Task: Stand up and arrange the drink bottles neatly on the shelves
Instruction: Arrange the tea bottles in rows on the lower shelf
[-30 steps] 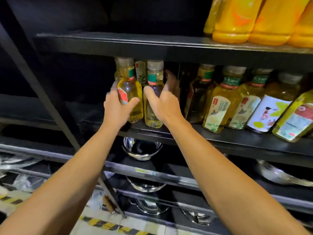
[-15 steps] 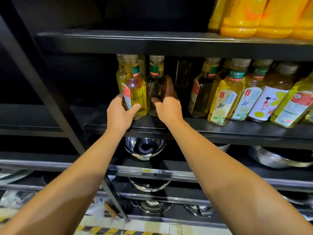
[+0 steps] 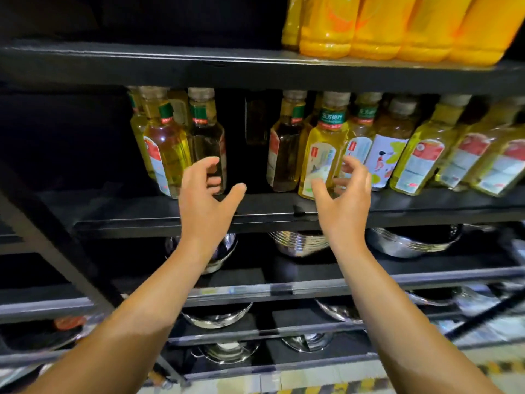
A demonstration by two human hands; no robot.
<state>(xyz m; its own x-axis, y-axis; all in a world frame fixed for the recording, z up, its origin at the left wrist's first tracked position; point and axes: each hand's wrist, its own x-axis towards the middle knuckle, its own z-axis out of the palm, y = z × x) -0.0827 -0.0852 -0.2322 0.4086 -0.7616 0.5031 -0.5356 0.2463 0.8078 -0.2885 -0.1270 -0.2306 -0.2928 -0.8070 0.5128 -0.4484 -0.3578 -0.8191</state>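
**Here, two empty hands at a shelf of tea bottles**

Here a dark middle shelf [image 3: 170, 220] holds upright tea bottles [image 3: 321, 149], grouped with a gap between. Below its front edge, the left hand [image 3: 206, 200] and right hand [image 3: 343, 203] hover, fingers loosely spread, gripping nothing, probably ready to close that gap.

1. One view only: a wide-angle camera worn on the person's head, so no second view overlaps it.
2. It faces forward into a dark shelf unit [image 3: 255, 220], close to it, with straight edges bowing toward the frame borders.
3. Both forearms enter from the bottom corners, and the left hand [image 3: 206, 200] and right hand [image 3: 345, 200] sit mid-frame.
4. Orange bottles [image 3: 383, 27] are cropped at the upper right; floor shows along the bottom edge.
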